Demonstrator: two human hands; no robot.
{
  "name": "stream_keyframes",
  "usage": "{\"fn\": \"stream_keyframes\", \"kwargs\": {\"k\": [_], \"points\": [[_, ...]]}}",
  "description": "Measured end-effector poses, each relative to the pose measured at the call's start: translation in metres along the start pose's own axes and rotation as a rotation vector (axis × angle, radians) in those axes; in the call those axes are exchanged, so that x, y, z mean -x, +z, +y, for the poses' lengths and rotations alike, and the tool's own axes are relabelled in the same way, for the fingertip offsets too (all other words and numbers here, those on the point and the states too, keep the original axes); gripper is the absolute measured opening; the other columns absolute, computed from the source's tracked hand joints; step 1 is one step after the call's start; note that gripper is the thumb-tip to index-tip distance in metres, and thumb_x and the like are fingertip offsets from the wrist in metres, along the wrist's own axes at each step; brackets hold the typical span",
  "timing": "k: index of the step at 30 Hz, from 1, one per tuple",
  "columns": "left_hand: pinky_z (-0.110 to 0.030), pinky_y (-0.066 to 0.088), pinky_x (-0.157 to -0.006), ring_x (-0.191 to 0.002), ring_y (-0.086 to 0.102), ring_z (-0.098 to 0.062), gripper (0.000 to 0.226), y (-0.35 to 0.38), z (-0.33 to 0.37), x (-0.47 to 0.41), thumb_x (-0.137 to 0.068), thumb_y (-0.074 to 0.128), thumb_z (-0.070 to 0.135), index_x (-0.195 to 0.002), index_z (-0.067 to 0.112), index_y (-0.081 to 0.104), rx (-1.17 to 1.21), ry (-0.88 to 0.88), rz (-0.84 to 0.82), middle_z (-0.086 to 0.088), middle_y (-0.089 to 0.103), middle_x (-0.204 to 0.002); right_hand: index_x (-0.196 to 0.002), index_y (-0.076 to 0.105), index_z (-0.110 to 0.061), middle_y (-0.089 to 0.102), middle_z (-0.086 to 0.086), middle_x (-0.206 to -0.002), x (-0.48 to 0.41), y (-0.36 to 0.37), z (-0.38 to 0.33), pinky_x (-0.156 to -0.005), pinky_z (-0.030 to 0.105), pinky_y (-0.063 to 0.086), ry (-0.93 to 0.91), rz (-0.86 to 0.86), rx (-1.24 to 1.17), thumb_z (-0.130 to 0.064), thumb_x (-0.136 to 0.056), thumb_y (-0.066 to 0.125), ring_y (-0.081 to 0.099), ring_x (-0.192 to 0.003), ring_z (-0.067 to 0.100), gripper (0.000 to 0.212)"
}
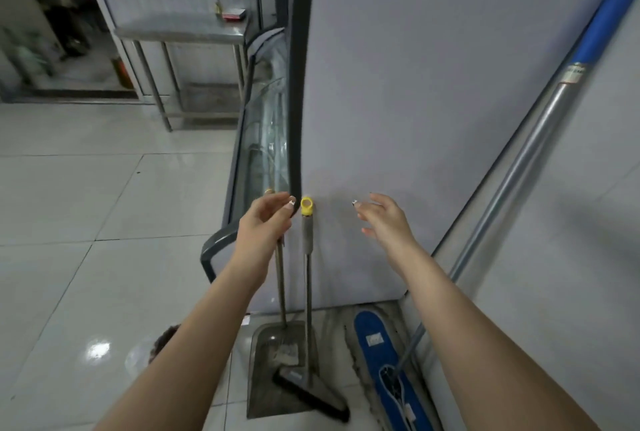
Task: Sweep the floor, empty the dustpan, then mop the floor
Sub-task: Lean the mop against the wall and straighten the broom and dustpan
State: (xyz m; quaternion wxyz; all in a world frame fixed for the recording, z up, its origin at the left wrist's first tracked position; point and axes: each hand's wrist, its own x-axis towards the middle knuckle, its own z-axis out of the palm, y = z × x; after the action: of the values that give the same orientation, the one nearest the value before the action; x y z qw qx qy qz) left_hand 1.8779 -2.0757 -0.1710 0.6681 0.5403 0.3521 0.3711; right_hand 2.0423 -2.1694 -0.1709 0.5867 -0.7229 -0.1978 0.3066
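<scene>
The left hand (266, 223) curls round the dustpan handle (281, 278), just beside it the yellow-capped broom handle (307, 240) leans on the grey panel (415, 84), and the spread, empty right hand (384, 219) should grip it high, lifting clear of the mop (377, 337).

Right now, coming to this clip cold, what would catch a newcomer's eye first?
Two bare arms reach forward in the centre. The left hand is at the top of the dustpan handle, and the right hand hangs open beside the yellow-capped broom. Both tools lean against a white cabinet. A blue flat mop lies on the floor at right, its pole slanting up to the top corner.
</scene>
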Motion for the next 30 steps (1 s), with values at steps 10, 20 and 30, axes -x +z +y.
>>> {"fn": "stream_keyframes", "kwargs": {"k": [10,20,30], "points": [[-0.025,0.051,-0.089,-0.095,0.063,-0.009,0.015,-0.058,-0.050,-0.030,-0.091,0.059,0.006,-0.104,0.014,0.061,-0.052,-0.132,-0.069,0.004,0.067,-0.098,-0.136,0.044,-0.009,0.057,0.005,-0.127,-0.022,0.069,0.046,-0.096,0.031,0.046,0.110,-0.001,0.098,-0.022,-0.091,0.061,0.054,-0.111,0.014,0.050],[-0.029,0.047,-0.094,-0.103,0.059,-0.014,0.020,-0.068,-0.146,-0.063,-0.092,0.059,0.013,-0.111,0.018,0.059,-0.217,-0.385,-0.270,0.002,0.064,-0.108,-0.135,0.046,-0.009,0.055,0.006,-0.132,-0.072,0.116,0.114,-0.105,0.040,0.043,0.264,0.073,0.172,-0.027,-0.090,0.063,0.052,-0.120,0.021,0.052],[-0.025,0.043,-0.091,-0.108,0.056,-0.015,0.040,-0.035,-0.253,-0.125,-0.088,0.064,0.018,-0.126,0.011,0.053,-0.371,-0.452,-0.264,-0.005,0.061,-0.122,-0.125,0.055,-0.008,0.062,0.007,-0.119,-0.147,0.117,0.163,-0.091,0.028,0.044,0.209,0.008,0.215,-0.032,-0.090,0.062,0.057,-0.106,0.018,0.043]]}}
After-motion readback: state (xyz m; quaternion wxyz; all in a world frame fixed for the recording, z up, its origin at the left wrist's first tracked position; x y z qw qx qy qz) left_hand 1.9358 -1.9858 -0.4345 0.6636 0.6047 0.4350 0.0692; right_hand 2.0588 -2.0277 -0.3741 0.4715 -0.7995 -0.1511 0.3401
